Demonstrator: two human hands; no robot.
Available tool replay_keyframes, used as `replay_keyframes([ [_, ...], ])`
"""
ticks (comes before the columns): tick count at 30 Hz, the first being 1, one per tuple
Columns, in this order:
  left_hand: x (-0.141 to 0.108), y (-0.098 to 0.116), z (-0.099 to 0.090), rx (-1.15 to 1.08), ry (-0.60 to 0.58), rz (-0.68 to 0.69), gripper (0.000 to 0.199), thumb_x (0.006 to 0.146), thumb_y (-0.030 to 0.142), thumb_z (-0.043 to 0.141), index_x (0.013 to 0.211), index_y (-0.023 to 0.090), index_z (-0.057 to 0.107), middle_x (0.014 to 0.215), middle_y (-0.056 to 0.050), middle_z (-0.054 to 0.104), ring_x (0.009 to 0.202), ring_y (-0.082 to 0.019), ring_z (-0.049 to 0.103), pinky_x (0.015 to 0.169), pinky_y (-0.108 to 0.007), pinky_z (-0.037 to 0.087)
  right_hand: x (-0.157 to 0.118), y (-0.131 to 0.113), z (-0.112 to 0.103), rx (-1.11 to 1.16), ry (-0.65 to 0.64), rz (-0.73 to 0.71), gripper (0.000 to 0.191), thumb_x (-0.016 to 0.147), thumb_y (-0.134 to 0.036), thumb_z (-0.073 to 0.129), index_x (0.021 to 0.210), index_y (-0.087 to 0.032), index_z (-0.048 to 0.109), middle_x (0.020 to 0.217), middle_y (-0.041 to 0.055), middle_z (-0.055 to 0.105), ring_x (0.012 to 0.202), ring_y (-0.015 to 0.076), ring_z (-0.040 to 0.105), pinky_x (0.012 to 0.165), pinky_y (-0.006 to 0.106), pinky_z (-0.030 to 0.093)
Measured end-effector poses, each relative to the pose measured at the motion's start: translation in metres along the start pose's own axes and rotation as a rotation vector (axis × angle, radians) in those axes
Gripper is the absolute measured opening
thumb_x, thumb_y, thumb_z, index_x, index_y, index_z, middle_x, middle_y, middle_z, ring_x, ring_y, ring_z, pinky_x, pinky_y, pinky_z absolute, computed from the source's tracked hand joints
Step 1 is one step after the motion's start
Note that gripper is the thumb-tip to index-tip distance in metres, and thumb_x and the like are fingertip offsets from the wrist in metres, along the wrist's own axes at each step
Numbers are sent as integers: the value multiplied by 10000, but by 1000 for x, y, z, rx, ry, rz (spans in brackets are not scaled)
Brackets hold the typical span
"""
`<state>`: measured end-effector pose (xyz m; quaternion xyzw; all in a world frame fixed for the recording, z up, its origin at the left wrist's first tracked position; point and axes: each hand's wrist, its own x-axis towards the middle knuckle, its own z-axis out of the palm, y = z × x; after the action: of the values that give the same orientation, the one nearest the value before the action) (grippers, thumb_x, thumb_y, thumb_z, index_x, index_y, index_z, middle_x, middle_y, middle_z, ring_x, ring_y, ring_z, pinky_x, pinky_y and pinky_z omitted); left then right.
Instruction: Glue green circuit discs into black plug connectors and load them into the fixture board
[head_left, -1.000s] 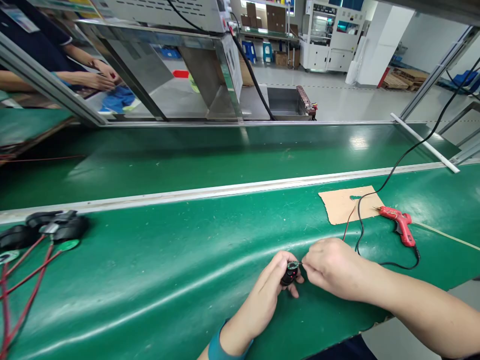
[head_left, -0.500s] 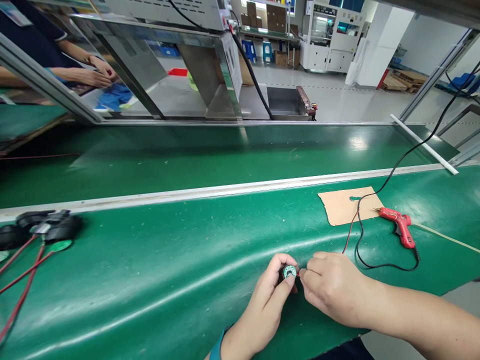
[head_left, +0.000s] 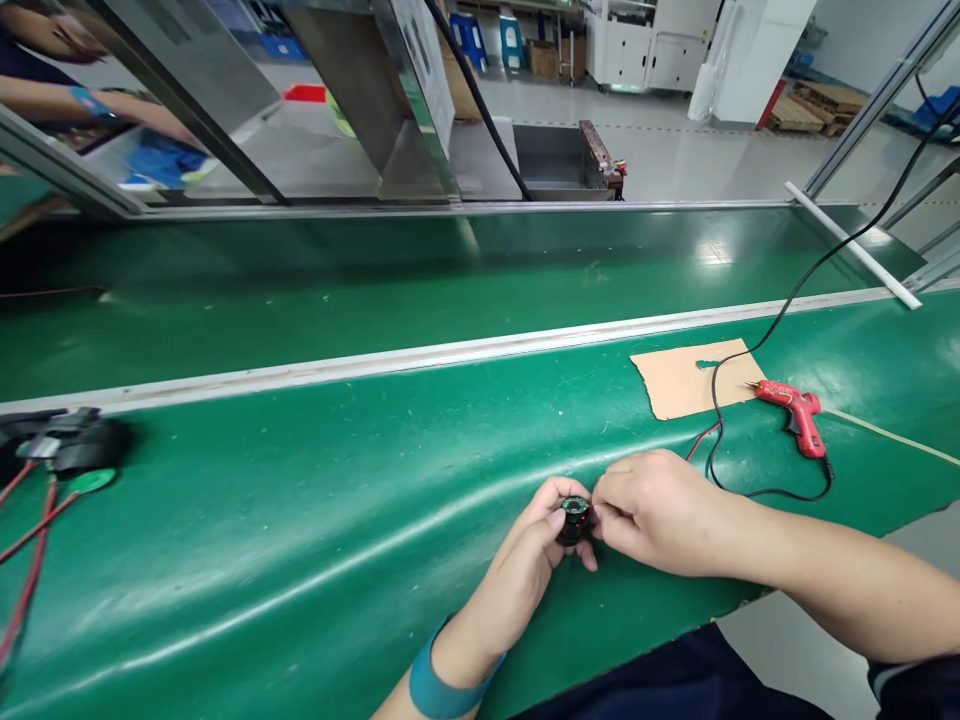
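Observation:
My left hand (head_left: 521, 565) is closed around a small black cylindrical part (head_left: 574, 528) with a green circuit-board ring on its top face. Thumb and fingers grip it from the left, over the green mat. Against the part's right side, my right hand (head_left: 660, 510) is closed in a pinch, its fingertips hiding what they hold. A red wire (head_left: 702, 443) comes out behind that hand, toward the black cord. Whether this wire joins the part at the fingertips cannot be seen clearly.
Right of my hands lies a red hot glue gun (head_left: 796, 408), its nozzle on a cardboard piece (head_left: 667, 390) and its black cord (head_left: 796, 290) running up right. Black parts (head_left: 79, 440) with red wires sit at left. A co-worker's arm (head_left: 45, 98) shows behind the frame.
The view has tilted down and shifted slightly. The black part has turned in my left hand, so its side shows more. My right fingertips stay beside it.

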<state>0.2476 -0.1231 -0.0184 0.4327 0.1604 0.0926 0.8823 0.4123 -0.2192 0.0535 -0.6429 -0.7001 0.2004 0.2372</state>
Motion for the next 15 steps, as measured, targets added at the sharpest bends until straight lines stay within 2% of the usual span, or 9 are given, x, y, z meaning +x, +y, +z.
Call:
replay_keyframes([
  [7, -1, -2, -1, 26, 10, -12, 289, 965, 479, 523, 1030, 204, 588, 866, -31, 587, 771, -187, 546, 667, -304, 485, 1, -1, -2, -62, -39, 8, 221, 861, -89, 597, 666, -177, 652, 650, -9, 619, 571, 126, 523, 560, 256, 359],
  [11, -4, -2, -1, 160, 52, 11, 254, 996, 446, 486, 1058, 217, 576, 881, -12, 570, 783, -174, 535, 731, -314, 465, 0, -3, 1, -178, -48, -25, 191, 829, -106, 617, 662, -178, 675, 641, -3, 611, 547, 132, 498, 533, 281, 312],
  [15, -7, -1, -4, 255, 51, 59, 211, 1005, 397, 459, 1085, 232, 564, 902, -9, 567, 831, -180, 541, 762, -315, 439, -1, -6, 0, -214, -24, -22, 146, 827, -114, 618, 706, -165, 684, 670, 11, 632, 579, 145, 525, 554, 289, 327],
])
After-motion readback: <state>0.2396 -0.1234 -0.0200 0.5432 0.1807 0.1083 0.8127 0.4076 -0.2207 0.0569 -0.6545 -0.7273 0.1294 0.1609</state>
